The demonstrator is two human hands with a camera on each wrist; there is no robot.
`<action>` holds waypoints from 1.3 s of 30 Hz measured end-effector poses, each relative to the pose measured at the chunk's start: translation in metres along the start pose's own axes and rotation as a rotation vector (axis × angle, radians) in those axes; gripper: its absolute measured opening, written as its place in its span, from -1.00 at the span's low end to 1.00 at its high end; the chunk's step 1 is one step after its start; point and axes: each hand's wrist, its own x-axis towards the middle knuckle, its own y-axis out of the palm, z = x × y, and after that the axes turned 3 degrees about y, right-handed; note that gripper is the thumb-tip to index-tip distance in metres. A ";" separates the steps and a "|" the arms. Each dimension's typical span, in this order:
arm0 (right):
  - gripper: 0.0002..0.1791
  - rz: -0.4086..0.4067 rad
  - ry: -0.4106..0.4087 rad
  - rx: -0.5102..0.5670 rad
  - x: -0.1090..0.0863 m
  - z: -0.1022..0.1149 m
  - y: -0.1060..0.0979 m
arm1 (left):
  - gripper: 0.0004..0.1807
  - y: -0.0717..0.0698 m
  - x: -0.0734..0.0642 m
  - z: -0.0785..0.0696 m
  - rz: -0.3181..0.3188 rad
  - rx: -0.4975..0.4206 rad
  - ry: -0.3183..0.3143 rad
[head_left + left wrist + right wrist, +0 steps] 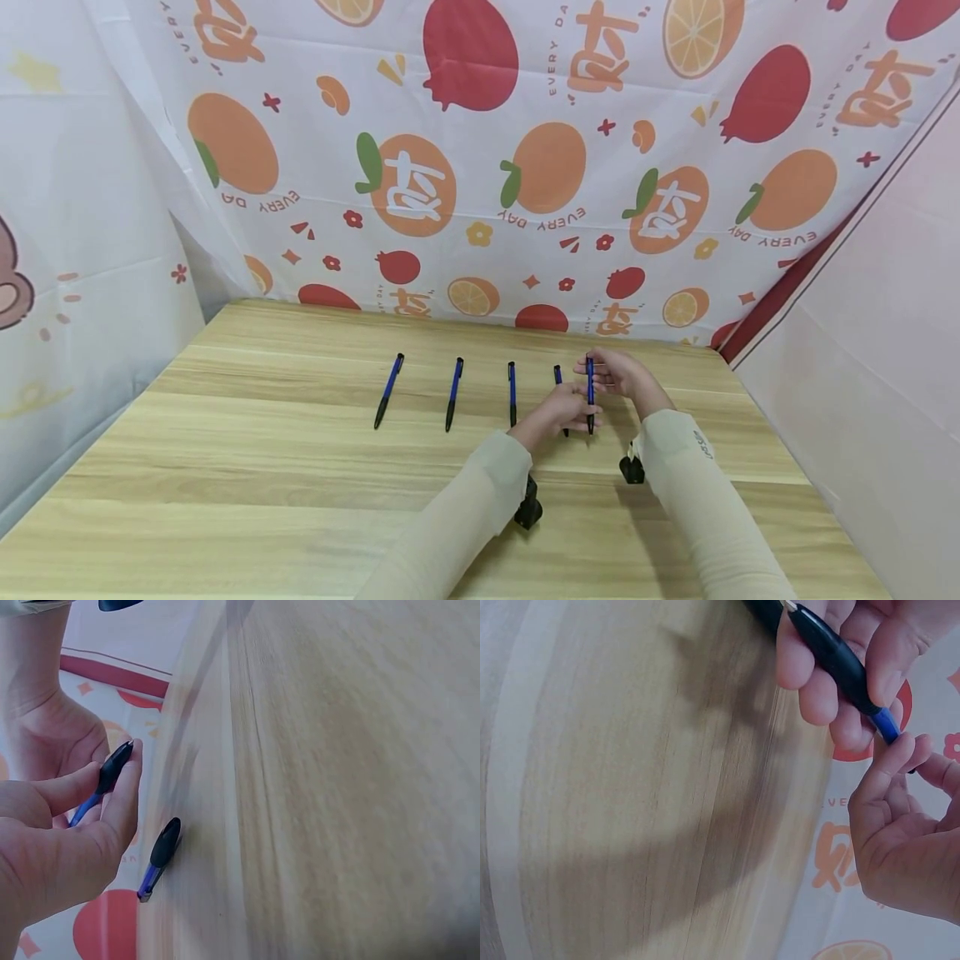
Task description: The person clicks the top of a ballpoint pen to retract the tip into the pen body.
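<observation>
A blue pen with a black grip (590,379) is held above the wooden table by both hands, its writing tip toward the person. My left hand (564,407) pinches the black grip between thumb and fingers. At the far, blue end, my right hand (618,372) pinches the barrel with its fingertips. In the right wrist view the pen's metal point shows out of the black grip (836,660). Beneath the left hand lies a second such pen (558,375), partly hidden by that hand; the left wrist view shows this pen (165,844) on the table.
Three more blue pens lie left of the hands: one at far left (388,392), one beside it (454,394) and one (512,387) near the left wrist. A fruit-print cloth (480,242) hangs behind the table (247,467). Pale cloths hang at both sides.
</observation>
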 end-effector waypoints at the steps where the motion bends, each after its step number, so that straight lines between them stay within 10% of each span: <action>1: -0.72 0.000 0.000 -0.005 -0.002 0.001 0.000 | -0.59 0.000 0.000 0.000 -0.004 0.004 -0.002; 39: -0.62 0.028 -0.003 0.013 0.010 -0.004 -0.004 | -0.70 -0.002 -0.004 -0.004 0.040 0.055 -0.022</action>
